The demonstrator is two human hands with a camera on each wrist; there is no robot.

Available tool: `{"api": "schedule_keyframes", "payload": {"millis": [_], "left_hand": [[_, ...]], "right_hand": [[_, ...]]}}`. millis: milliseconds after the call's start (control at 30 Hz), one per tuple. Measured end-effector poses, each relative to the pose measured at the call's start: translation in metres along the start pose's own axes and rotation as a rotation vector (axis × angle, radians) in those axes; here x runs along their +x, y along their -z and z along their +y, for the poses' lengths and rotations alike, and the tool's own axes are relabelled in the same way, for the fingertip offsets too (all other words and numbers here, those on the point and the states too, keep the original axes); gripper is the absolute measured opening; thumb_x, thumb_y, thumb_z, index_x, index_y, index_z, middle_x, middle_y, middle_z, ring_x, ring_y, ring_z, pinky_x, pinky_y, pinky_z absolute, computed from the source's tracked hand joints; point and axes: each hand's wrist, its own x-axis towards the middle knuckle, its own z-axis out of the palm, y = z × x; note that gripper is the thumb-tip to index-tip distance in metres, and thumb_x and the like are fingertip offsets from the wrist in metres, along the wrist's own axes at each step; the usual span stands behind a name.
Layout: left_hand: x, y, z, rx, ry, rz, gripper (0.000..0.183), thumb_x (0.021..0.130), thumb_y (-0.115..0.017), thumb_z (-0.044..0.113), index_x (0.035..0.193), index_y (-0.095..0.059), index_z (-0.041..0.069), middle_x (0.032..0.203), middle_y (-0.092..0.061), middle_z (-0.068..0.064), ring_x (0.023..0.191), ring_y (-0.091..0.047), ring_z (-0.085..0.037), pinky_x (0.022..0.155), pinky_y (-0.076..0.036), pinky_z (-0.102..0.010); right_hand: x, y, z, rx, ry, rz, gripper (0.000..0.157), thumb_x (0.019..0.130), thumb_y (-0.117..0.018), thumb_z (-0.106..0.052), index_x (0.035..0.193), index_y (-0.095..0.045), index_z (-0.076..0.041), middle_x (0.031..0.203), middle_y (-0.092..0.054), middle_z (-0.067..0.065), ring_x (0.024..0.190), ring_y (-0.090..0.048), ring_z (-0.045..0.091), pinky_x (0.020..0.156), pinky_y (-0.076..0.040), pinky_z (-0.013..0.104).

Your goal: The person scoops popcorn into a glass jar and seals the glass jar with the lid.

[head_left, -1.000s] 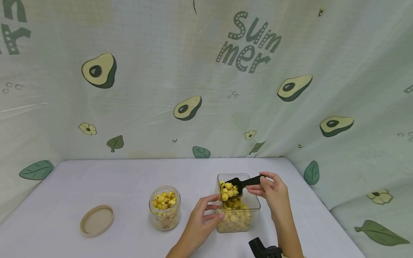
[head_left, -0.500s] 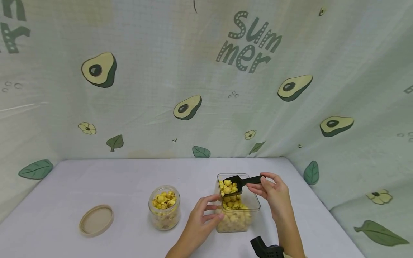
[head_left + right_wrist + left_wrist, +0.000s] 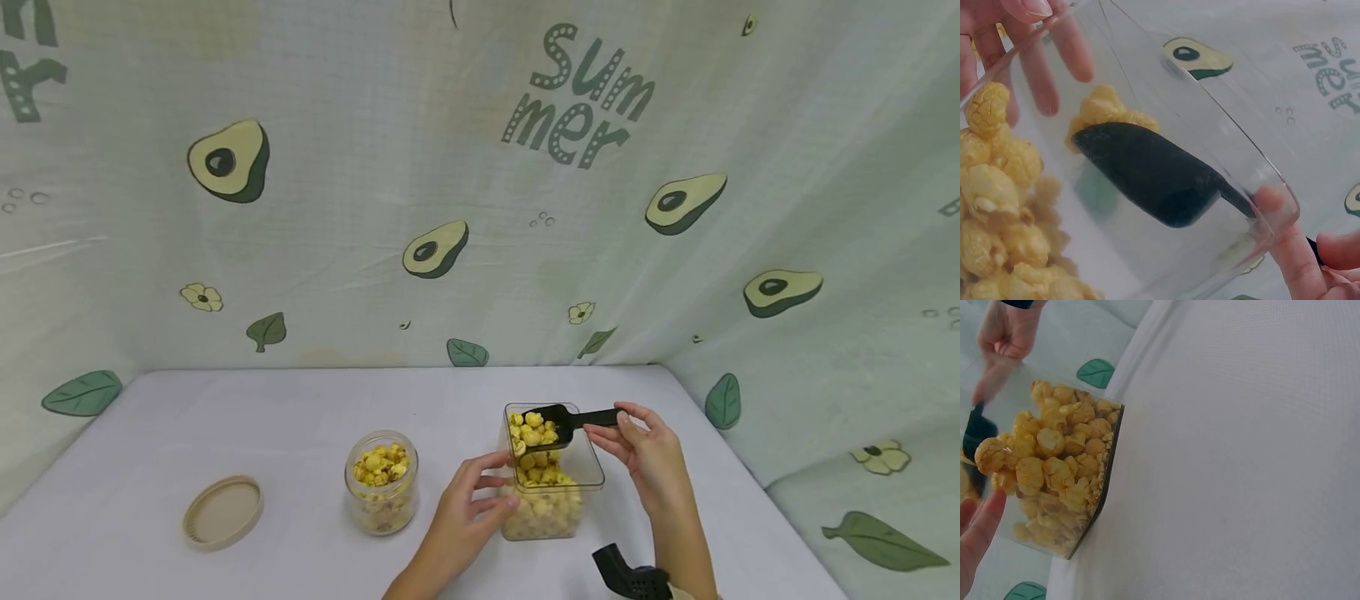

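Note:
My right hand (image 3: 654, 454) pinches the handle of a black scoop (image 3: 592, 419) from the right. Yellow popcorn (image 3: 532, 432) fills the scoop's bowl, which sits at the mouth of a clear square container (image 3: 558, 488). More popcorn lies in the container's lower part, heaped against the wall in the left wrist view. My left hand (image 3: 467, 507) touches the container's left side, with its fingers extended along the wall. Through that clear wall, the right wrist view shows the scoop (image 3: 1154, 178) from beneath, above the heap.
Left of the container stands a round clear jar (image 3: 382, 498), uncovered and filled with popcorn. A beige round lid (image 3: 223, 512) lies farther left on the white table (image 3: 300, 433). A patterned curtain (image 3: 337, 167) hangs behind and at the sides.
The loaded scoop has risen from the popcorn heap and levelled out, shifting slightly right with my right hand. My left hand stays at the container's side.

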Motion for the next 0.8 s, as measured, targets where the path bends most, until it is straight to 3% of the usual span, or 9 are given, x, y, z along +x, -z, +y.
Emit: {"api": "schedule_keyframes", "payload": {"millis": [267,800], "left_hand": [[-0.0008,0.0011,-0.0002,0.003,-0.008,-0.003,0.047,0.091,-0.061,0.026,0.133,-0.045,0.014,0.132,-0.044,-0.014,0.113,-0.053,-0.028,0.087,-0.051,-0.022],[-0.0003,0.0023,-0.0028,0.008,-0.014,-0.002,0.047,0.090,-0.061,0.025,0.133,-0.045,0.013,0.131,-0.045,-0.015,0.111,-0.053,-0.028,0.087,-0.051,-0.022]], "right_hand": [[0.0033,0.0045,0.0063,0.076,-0.002,-0.020,0.028,0.099,-0.044,-0.020,0.124,-0.038,-0.009,0.081,-0.071,-0.004,0.078,-0.070,0.009,0.075,-0.056,0.022],[0.0035,-0.0045,0.0073,0.081,-0.025,0.005,0.033,0.099,-0.043,-0.021,0.128,-0.036,-0.008,0.078,-0.071,-0.005,0.079,-0.069,0.008,0.077,-0.055,0.022]]}}
